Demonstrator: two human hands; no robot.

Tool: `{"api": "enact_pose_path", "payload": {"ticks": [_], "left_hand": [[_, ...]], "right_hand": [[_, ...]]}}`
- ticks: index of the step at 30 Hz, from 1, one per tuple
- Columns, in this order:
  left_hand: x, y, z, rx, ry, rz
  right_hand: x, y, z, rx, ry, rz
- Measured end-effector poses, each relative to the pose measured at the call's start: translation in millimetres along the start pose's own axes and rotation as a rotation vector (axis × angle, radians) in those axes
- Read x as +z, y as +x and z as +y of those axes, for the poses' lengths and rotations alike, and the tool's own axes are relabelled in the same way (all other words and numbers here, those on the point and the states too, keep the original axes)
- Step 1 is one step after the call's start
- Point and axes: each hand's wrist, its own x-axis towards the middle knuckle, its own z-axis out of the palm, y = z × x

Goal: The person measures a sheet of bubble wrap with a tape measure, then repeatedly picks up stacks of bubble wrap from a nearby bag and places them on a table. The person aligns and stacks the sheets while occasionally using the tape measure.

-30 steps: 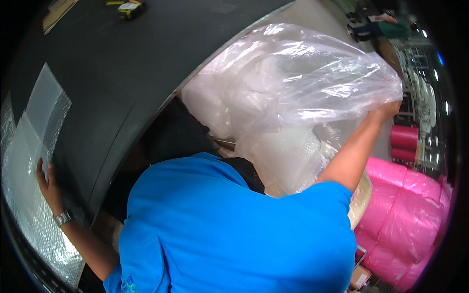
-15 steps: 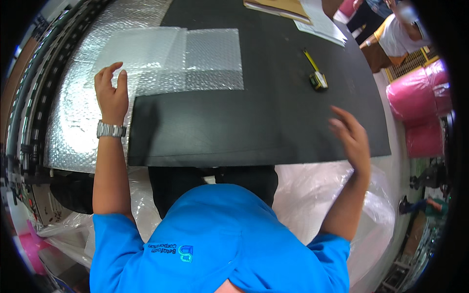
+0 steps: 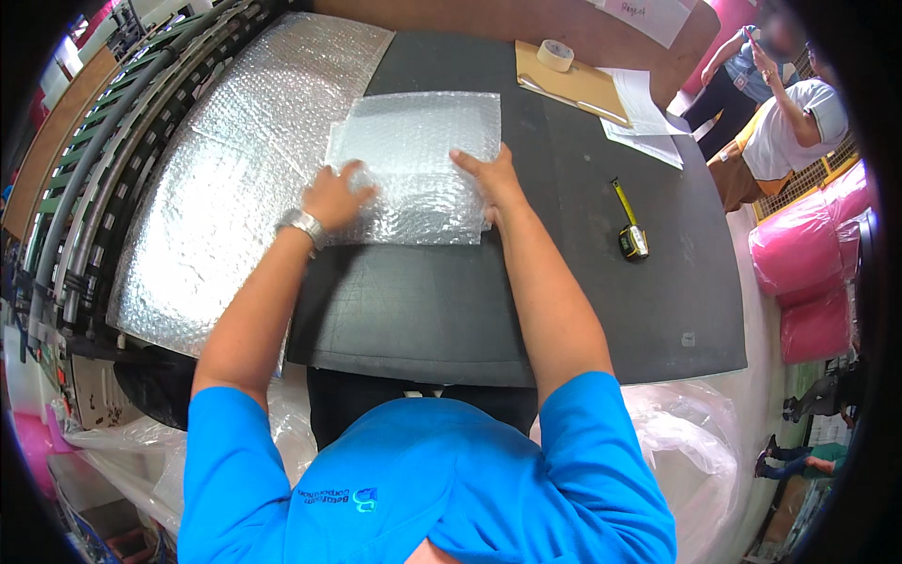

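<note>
A cut piece of clear bubble wrap (image 3: 418,150) lies flat on the dark table (image 3: 583,310). My left hand (image 3: 334,195), with a metal watch on the wrist, presses on its near left part with fingers curled. My right hand (image 3: 489,177) lies flat on its near right edge, fingers spread. Neither hand grips anything. A large sheet of bubble wrap (image 3: 235,188) spreads from under the piece off the table's left side.
A yellow tape measure (image 3: 631,235) lies to the right of my right arm. Papers (image 3: 644,117), a brown folder (image 3: 573,85) and a tape roll (image 3: 555,54) sit at the far edge. Pink rolls (image 3: 803,273) and two people (image 3: 770,113) are at right. A clear plastic bag (image 3: 695,451) hangs below the table.
I have turned from the big plastic bag to the table. Both hands moved inward onto the cut bubble wrap piece; half a second ago they rested wide apart at the table's edges.
</note>
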Motion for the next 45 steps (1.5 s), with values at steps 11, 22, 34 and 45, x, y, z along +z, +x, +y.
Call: {"api": "enact_pose_path", "payload": {"ticks": [11, 22, 34, 45], "left_hand": [[-40.9, -74.9, 33.1, 0.503, -1.332, 0.292], [6.2, -137.7, 53.3, 0.276, -0.827, 0.818], [-9.5, -167.2, 59.4, 0.427, -1.363, 0.318], [13.1, -152.7, 55.9, 0.276, -1.233, 0.423]], "right_hand": [[-94.5, -108.5, -47.3, -0.822, 0.151, -0.159], [-136.8, -160.8, -10.6, -0.545, -0.002, -0.137], [-112.9, -171.1, -82.8, -1.125, -0.390, 0.238], [-76.1, -104.4, 25.9, -0.462, 0.195, -0.266]]}}
